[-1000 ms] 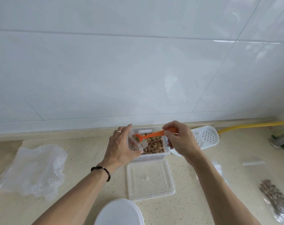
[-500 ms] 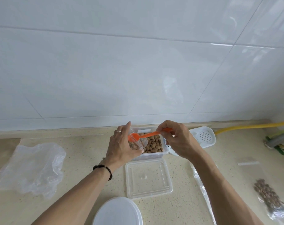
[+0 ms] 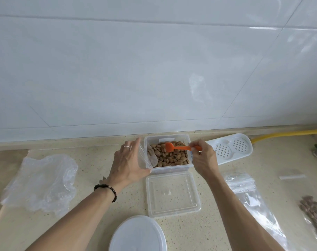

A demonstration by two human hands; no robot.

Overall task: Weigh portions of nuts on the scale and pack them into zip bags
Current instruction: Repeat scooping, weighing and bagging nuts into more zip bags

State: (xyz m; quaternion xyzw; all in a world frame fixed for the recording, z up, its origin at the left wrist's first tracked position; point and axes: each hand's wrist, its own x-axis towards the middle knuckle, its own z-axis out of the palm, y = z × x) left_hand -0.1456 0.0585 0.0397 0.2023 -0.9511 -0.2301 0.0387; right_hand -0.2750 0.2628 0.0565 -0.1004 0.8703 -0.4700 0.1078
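Observation:
A clear plastic box [image 3: 172,168] filled with brown nuts [image 3: 172,156] stands on the counter near the wall. My left hand [image 3: 128,163] holds a small clear zip bag [image 3: 148,158] open at the box's left edge; a few nuts show inside the bag. My right hand [image 3: 203,156] pinches the handle of an orange spoon [image 3: 174,147], whose bowl rests on the nuts in the box.
The box's clear lid [image 3: 172,193] lies in front of it. A round white lid [image 3: 137,234] sits at the near edge. Crumpled plastic [image 3: 40,180] lies left. Right are a white perforated tray [image 3: 230,148], zip bags [image 3: 248,194], a filled nut bag [image 3: 313,214] and a yellow hose [image 3: 284,134].
The spoon has swung from over the bag's mouth back to the right, into the nuts in the box. My left hand keeps the bag at the box's left edge.

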